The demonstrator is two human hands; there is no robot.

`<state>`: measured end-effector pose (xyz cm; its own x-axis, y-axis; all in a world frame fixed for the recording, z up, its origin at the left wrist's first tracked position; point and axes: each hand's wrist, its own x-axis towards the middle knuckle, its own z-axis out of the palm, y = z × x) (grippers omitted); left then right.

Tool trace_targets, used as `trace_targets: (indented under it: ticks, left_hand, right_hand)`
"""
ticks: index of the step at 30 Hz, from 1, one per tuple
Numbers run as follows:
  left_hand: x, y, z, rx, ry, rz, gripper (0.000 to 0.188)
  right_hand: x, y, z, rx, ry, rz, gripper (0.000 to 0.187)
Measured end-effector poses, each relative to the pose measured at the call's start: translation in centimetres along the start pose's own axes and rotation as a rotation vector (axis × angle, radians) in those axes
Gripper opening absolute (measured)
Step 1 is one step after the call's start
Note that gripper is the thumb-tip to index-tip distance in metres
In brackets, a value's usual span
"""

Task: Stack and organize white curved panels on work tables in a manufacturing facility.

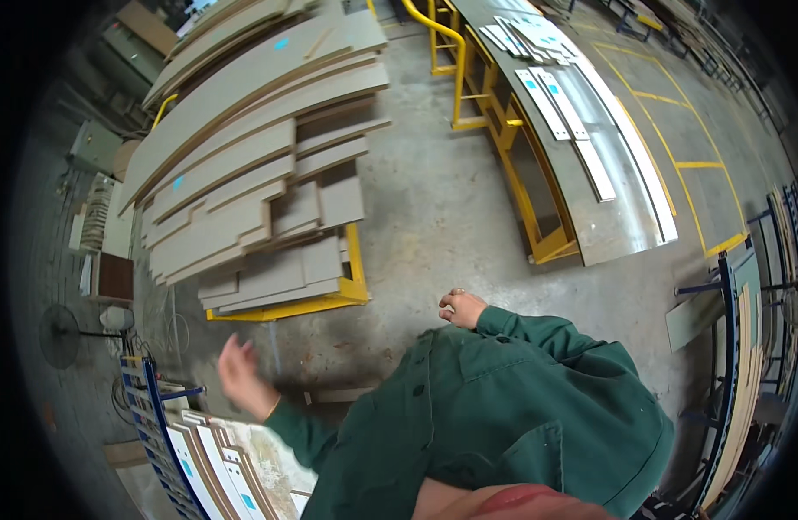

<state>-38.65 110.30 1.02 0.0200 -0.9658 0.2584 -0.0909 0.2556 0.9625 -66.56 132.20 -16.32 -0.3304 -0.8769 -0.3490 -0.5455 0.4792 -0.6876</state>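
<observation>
My left hand [242, 377] is raised at the lower left, slightly blurred, its fingers stretched upward and nothing seen in it. Below it lie several white and brown-edged panel strips [210, 464] on a light surface. In front of my green jacket, my right hand [463, 308] hangs over the floor, fingers loosely curled and apart, holding nothing visible. Neither hand touches a board. Ahead to the left, grey-faced boards [234, 191] are piled unevenly on a yellow-framed cart [355, 264].
A long yellow-framed table [620, 221] stands ahead to the right, carrying white strips [543, 102] with blue labels. Blue racks stand at the left [152, 425] and right [726, 303], the right one with upright panels. A fan [61, 335] is at far left. Yellow lines [659, 97] mark the floor.
</observation>
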Motion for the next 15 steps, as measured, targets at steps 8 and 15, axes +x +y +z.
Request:
trace_targets:
  ticks: [8, 15]
  left_hand:
    - [-4.5, -1.8, 34.2, 0.263, -1.201, 0.072, 0.032]
    - [-0.8, -2.5, 54.8, 0.361, -1.663, 0.119, 0.036]
  right_hand:
    - [4.2, 9.8, -15.7, -0.185, -0.116, 0.200, 0.038]
    - [14.5, 20.0, -29.2, -0.171, 0.109, 0.283, 0.034]
